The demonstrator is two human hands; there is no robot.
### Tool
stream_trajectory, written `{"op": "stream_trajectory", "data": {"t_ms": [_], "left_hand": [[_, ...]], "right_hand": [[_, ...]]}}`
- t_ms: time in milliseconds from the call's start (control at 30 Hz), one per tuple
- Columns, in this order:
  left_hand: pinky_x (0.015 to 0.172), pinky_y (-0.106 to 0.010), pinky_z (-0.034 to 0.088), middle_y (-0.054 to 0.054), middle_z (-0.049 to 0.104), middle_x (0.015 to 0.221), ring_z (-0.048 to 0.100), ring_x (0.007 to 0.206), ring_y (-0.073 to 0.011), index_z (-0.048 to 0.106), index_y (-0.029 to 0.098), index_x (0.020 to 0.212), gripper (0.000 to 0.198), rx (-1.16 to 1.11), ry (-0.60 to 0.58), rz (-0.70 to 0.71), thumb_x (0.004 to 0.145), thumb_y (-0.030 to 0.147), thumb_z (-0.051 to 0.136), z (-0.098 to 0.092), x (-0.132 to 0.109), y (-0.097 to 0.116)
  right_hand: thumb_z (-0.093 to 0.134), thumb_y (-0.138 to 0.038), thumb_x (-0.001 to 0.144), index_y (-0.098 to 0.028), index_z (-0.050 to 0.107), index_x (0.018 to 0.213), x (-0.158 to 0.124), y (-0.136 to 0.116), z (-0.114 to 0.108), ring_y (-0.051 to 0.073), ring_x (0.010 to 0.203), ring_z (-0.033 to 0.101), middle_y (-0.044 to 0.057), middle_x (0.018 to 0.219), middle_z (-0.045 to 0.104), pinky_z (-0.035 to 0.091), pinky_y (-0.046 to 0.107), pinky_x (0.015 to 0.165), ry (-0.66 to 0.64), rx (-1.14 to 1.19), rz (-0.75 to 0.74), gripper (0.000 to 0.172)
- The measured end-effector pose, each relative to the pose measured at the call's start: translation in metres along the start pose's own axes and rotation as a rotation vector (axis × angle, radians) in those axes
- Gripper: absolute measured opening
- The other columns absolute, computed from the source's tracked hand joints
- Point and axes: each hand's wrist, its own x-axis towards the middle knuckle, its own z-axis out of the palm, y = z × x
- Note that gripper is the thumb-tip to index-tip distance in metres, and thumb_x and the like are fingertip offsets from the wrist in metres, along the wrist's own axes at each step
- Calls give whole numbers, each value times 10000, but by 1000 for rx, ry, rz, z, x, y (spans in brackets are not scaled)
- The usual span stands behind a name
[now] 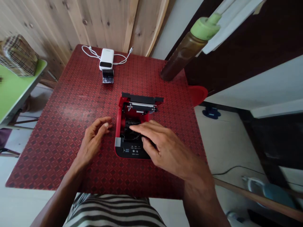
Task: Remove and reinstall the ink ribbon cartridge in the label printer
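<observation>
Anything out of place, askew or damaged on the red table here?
Nothing looks spilled or broken. The small red printer has its lid open, with the right hand reaching into the bay; the left hand rests beside it. A white power bank lies at the far edge with its cable loosely looped.

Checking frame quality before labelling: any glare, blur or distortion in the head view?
Head view: soft daylight, with a faint sheen on the red table left of the printer. Strong wide-angle bending at the edges; the bottle leans and stretches. The right hand and left hand are sharp, the lower right corner smeared. A small pixelated patch sits at the left edge.
</observation>
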Motion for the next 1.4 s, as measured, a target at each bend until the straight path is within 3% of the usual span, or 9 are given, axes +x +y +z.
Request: {"op": "stream_trajectory", "data": {"t_ms": [133, 233, 467, 567, 667, 733, 900, 1167, 1400], "left_hand": [[1084, -449, 607, -101, 827, 1381, 781, 1260, -302, 815, 266, 1374, 512, 5, 43, 184, 1073, 672, 729, 3, 14, 27], [1037, -412, 607, -89, 822, 1368, 764, 1268, -288, 826, 278, 1360, 479, 10, 37, 301, 1096, 659, 705, 12, 33, 47], [900, -356, 572, -53, 809, 1066, 722, 955, -209, 768, 236, 954, 483, -4, 102, 365, 1069, 702, 716, 32, 62, 63], [948, -373, 590, -54, 812, 1116, 734, 1052, -236, 737, 244, 936, 393, 44, 99, 326, 1018, 624, 793, 31, 54, 66], [1153, -450, 573, -67, 799, 1323, 694, 1382, -311, 736, 264, 995, 242, 22, 46, 260, 971, 488, 823, 26, 37, 62], [1253, -505, 531, -80, 756, 1460, 631, 1514, -342, 739, 282, 1161, 281, -17, 0, 200, 948, 442, 827, 22, 24, 53], [1309, -613, 490, -143, 681, 1610, 616, 1557, -394, 593, 286, 1541, 726, -70, -98, 23, 893, 449, 876, 15, 0, 26], [1339, -594, 465, -143, 662, 1678, 601, 1582, -375, 607, 271, 1605, 720, -161, -136, -13, 948, 451, 842, 19, -5, 15], [1309, -536, 525, -111, 652, 1714, 617, 1587, -357, 643, 300, 1603, 659, -186, -140, -12, 982, 423, 824, 21, -8, 14]], "right_hand": [[673, -61, 1081, -178, 825, 1200, -8, -3, 6, 248, 1041, 771, 86, 1122, 848, 693, 447, 977, 27, -29, -40, 226], [670, -31, 1090, -195, 822, 1025, -13, -6, 14, 218, 958, 735, 62, 1027, 817, 670, 376, 892, 78, -57, -43, 232], [634, -30, 1120, -141, 830, 1164, -29, -15, 34, 195, 898, 716, 82, 1012, 800, 649, 348, 838, 342, -219, -18, 230], [653, -10, 1106, -106, 822, 1163, -32, -20, 40, 188, 846, 713, 89, 981, 821, 650, 345, 800, 422, -272, -44, 202], [649, -6, 1105, -134, 812, 1170, -35, -22, 44, 183, 826, 720, 80, 984, 841, 652, 346, 756, 462, -281, -58, 217], [643, -10, 1106, -159, 808, 1197, -38, -22, 47, 183, 835, 739, 73, 1006, 851, 662, 350, 755, 466, -275, -59, 241], [666, 2, 1082, -156, 800, 1219, -43, -22, 52, 200, 879, 778, 89, 1029, 857, 685, 361, 806, 469, -263, -52, 248], [702, -177, 1135, -179, 688, 1460, -48, -19, 41, 250, 1074, 797, 118, 1250, 874, 660, 431, 965, 519, -248, 72, 326], [692, -246, 1141, -205, 651, 1546, -59, -11, 43, 310, 1235, 781, 91, 1205, 897, 576, 473, 1055, 457, -295, 155, 409]]}}
